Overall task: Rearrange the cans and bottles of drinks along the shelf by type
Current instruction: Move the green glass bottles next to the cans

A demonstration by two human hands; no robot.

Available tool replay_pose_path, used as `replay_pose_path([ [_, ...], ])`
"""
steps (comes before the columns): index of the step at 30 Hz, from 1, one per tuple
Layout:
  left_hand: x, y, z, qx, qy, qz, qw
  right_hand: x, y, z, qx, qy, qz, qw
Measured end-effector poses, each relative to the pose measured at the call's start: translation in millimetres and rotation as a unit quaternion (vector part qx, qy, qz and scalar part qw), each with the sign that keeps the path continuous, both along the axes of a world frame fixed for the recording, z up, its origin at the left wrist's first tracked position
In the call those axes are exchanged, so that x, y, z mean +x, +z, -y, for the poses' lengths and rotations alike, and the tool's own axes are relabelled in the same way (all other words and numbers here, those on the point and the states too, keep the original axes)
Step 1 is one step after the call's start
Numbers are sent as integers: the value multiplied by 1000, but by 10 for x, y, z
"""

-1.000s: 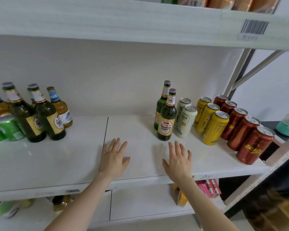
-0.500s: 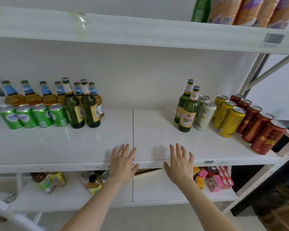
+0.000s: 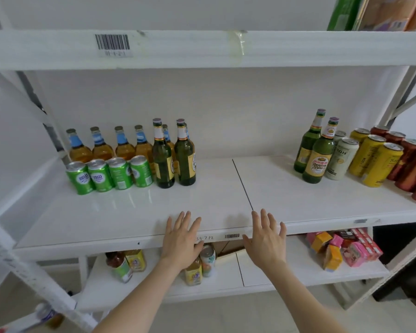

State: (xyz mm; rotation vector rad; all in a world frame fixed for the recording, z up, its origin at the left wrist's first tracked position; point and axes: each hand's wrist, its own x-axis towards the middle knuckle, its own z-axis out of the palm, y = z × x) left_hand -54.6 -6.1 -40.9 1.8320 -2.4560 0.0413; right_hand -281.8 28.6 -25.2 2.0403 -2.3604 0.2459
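Observation:
On the white shelf, left side: several amber bottles with blue labels stand at the back, several green cans in front, and two green beer bottles to their right. On the right side stand two more green beer bottles, two white cans, three yellow cans and several red cans. My left hand and my right hand hover flat at the shelf's front edge, fingers spread, holding nothing.
An upper shelf with a barcode label hangs overhead, packages on it at the right. The lower shelf holds small bottles, a can and pink and orange cartons. A slanted white frame post runs at the left.
The view has swung left and pulled back, bringing the whole left group into sight. Both hands have drawn back from the shelf surface to its front edge, still open.

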Motion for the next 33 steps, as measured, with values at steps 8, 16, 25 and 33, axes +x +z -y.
replay_pose_path([
  [8,652,13,244,-12,9,-16,1000,668,104,246,3,16,-5,1000],
  [16,968,-14,848,-24,24,-40,999,964,78,929,-7,29,-12,999],
  [25,1306,-51,1618,-57,62,-129,988,1183,11,1816,-24,37,-9,999],
  [33,1225,-134,2026,5,58,-397,916,1244,26,2410,-69,29,225,972],
])
